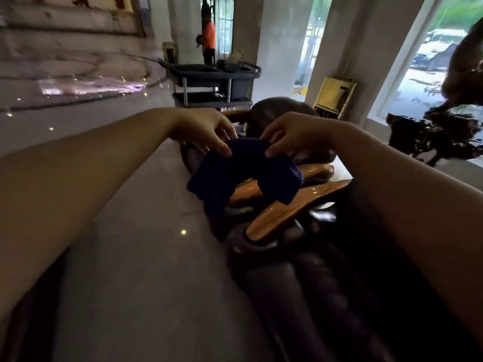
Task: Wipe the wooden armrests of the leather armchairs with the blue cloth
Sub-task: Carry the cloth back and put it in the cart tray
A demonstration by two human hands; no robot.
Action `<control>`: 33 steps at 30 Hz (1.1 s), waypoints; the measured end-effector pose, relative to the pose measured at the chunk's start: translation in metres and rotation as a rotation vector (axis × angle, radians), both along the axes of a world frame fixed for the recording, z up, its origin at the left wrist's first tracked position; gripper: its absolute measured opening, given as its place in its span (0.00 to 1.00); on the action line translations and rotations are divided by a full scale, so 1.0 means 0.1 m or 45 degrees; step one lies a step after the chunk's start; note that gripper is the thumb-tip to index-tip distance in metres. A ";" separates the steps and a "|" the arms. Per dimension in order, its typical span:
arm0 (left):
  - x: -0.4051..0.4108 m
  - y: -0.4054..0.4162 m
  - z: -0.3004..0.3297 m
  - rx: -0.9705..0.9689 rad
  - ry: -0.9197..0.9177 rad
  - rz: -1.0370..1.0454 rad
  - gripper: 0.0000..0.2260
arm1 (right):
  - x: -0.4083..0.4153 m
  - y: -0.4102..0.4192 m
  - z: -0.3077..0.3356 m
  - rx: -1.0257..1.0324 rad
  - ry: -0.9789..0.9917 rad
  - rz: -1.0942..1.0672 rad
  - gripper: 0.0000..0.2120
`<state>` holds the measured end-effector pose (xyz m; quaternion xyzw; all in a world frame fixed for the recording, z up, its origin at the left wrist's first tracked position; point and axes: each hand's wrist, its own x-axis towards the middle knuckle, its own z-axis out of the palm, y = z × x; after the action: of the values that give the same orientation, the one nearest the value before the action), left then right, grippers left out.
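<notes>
I hold the blue cloth (243, 173) up in the air with both hands. My left hand (206, 131) pinches its top left edge and my right hand (290, 137) pinches its top right edge, so the cloth droops in two folds. Beneath it run the glossy wooden armrests: the nearest armrest (295, 207) slants toward me, and a second armrest (313, 172) lies just beyond. Dark leather armchairs (300, 283) fill the lower right, and another chair's rounded back (282, 111) rises behind my hands.
A grey cleaning cart (214, 82) stands on the shiny floor (146, 231) straight ahead. A person in an orange top (208, 37) stands beyond it. A dark potted plant (433, 137) is at the right by tall windows. White pillars rise behind the chairs.
</notes>
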<state>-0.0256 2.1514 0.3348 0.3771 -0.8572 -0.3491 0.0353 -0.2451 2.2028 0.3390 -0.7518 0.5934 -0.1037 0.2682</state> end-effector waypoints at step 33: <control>3.14 -5.85 -0.56 0.175 0.000 0.484 0.14 | 3.07 -6.71 -0.60 0.201 -0.091 0.498 0.12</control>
<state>0.2883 1.5665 0.2791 0.5335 -0.7447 -0.3940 0.0748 0.0618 1.5320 0.2791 -0.8252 0.4325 -0.0294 0.3621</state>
